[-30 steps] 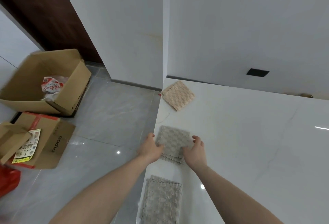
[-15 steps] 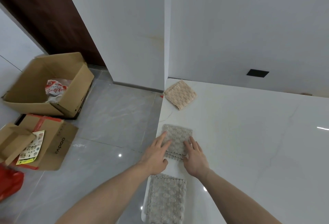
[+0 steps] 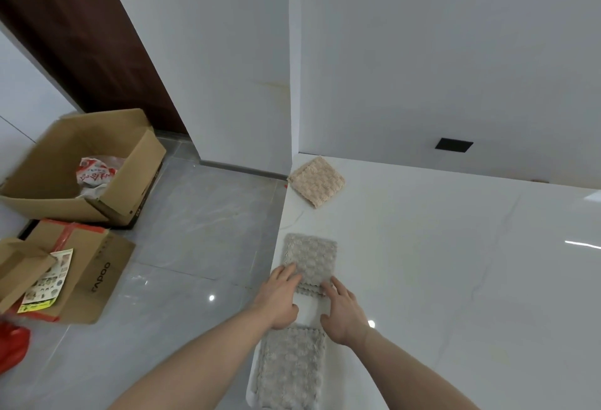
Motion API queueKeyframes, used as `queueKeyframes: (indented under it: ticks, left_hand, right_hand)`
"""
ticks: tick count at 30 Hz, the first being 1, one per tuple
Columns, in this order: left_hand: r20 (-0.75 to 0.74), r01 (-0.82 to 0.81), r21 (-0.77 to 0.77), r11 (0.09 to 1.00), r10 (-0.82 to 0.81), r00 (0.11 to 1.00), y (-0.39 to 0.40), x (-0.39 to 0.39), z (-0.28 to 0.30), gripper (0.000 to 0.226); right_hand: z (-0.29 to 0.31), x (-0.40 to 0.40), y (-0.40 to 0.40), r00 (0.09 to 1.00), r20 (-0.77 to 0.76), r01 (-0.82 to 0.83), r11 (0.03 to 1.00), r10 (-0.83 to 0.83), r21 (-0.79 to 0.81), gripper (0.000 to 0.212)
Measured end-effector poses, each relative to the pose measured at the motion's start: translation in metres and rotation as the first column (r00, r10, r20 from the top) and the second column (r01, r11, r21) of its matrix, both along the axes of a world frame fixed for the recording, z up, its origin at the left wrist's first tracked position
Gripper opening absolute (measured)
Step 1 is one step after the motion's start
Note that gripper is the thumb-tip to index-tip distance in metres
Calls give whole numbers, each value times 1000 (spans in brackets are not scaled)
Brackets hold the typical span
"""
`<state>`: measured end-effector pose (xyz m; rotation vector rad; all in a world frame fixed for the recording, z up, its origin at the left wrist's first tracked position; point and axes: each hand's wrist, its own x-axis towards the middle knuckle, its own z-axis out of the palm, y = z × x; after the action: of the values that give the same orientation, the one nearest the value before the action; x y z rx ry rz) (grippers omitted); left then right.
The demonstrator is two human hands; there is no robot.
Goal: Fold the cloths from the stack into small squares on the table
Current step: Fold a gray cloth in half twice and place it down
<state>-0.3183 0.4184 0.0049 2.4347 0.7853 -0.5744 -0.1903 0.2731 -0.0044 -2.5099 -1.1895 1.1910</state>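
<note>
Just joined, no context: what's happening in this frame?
A person is folding cloths on a white table. Both hands rest with straight fingers on the near edge of a grey folded cloth: the left hand at its near left corner, the right hand at its near right corner. A beige folded cloth lies apart at the table's far corner. A grey stack of unfolded cloths lies closest to the person, untouched.

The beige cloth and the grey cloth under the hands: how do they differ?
The beige cloth lies untouched and turned like a diamond by the wall; the grey cloth lies straight along the table edge, with both hands' fingers on its near edge. Both are folded, textured squares.
</note>
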Motion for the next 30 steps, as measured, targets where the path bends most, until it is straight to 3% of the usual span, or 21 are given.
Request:
queueKeyframes:
  ticks: [7, 13, 17, 24, 27, 30]
  left_hand:
    - [67, -149, -57, 987, 153, 986, -13, -8, 21, 74]
    - [60, -249, -60, 967, 253, 966, 23, 4, 39, 67]
    - [43, -209, -56, 976, 212, 976, 55, 23, 38, 66]
    - [-63, -23, -195, 981, 10, 998, 90, 46, -2, 58]
    - [-42, -12, -257, 966, 1, 999, 108, 56, -14, 48]
    - [35, -78, -275, 958, 91, 995, 132, 67, -20, 35]
  right_hand:
    - [1, 24, -2, 998, -69, -4, 998, 0, -58, 79]
    - [10, 38, 22, 984, -95, 150, 989, -150, -7, 72]
    - [10, 48, 49, 976, -104, 197, 980, -193, 28, 75]
    - [-8, 39, 68, 958, -102, 268, 964, -266, 1, 76]
    - [-4, 38, 75, 948, -91, 305, 952, -304, 1, 73]
    - [3, 46, 90, 929, -43, 369, 927, -367, 66, 61]
